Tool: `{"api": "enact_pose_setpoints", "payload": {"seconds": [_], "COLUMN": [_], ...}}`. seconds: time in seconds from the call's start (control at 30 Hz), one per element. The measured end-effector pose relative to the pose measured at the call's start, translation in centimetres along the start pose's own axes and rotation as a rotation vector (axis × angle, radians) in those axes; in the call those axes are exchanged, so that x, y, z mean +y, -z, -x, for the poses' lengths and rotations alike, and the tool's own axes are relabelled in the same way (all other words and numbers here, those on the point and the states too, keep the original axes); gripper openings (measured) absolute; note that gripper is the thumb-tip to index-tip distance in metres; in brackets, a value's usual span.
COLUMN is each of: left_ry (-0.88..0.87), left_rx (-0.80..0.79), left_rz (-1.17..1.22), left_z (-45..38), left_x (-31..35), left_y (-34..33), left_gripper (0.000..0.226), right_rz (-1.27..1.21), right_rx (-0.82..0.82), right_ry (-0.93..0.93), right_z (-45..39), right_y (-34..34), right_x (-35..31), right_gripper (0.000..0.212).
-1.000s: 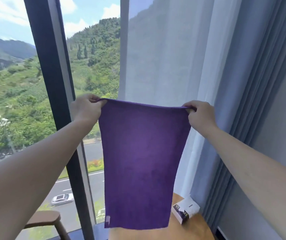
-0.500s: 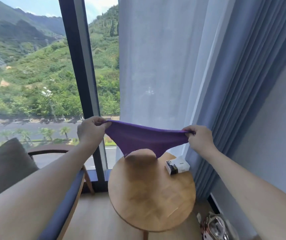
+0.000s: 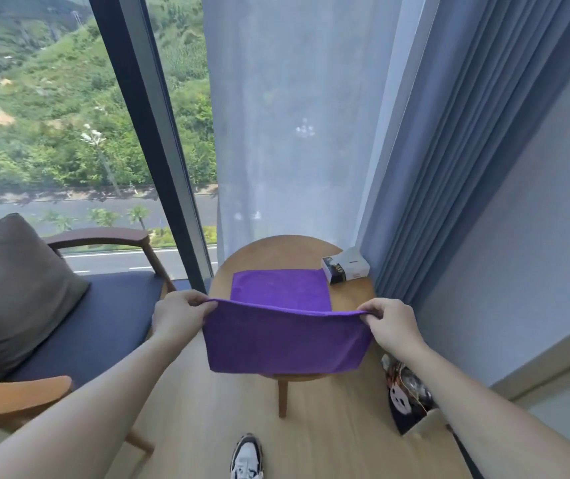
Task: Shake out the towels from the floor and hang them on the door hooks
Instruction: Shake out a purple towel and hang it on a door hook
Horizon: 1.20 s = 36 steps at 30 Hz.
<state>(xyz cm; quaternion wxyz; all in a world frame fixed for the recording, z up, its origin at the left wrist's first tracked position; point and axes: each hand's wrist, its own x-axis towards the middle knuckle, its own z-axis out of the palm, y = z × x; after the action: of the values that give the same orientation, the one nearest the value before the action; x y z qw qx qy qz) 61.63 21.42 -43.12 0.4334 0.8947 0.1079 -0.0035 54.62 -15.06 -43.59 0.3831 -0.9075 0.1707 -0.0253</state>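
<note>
Fingers (image 3: 198, 301) pinch purple towel (image 3: 287, 337); box (image 3: 345, 270) lettering possibly unreadable.

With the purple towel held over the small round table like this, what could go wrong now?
The far half of the purple cloth towel lies on the round wooden table beside a small black-and-white box; pulling might knock it. The left hand and right hand only pinch corners, so a shake may slip one free.

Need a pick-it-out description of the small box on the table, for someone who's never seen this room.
Start at the round wooden table in front of the sheer curtain. The small box sits at its far right edge, beside the blue drape. It is the only rigid item there: white with a black end, just beyond the purple towel.
</note>
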Motion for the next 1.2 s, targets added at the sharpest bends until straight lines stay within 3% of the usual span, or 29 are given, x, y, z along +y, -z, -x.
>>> {"api": "enact_pose_setpoints", "payload": {"seconds": [0.27, 0.8, 0.93, 1.2], "left_ry": [0.062, 0.186, 0.296, 0.570], "left_rx": [-0.075, -0.187, -0.263, -0.532], "left_rz": [-0.088, -0.321, -0.405, -0.464], "left_z": [-5.3, -31.5, -32.5, -24.8], "left_x": [-2.0, -1.1, -5.8, -13.3], "left_y": [-4.6, -14.9, -17.0, -19.6], "left_gripper": [0.010, 0.011, 0.009, 0.013], "right_rz": [0.058, 0.120, 0.181, 0.225], "right_rx": [0.005, -0.005, -0.090, -0.367], "right_ry": [-0.121, -0.348, -0.442, -0.770], "right_z": [-6.2, -34.4, -33.5, -21.3], "right_y": [-3.0, -11.5, -14.4, -19.9], "right_x": [2.1, 2.7, 6.4, 14.0], "right_gripper": [0.006, 0.019, 0.014, 0.014]}}
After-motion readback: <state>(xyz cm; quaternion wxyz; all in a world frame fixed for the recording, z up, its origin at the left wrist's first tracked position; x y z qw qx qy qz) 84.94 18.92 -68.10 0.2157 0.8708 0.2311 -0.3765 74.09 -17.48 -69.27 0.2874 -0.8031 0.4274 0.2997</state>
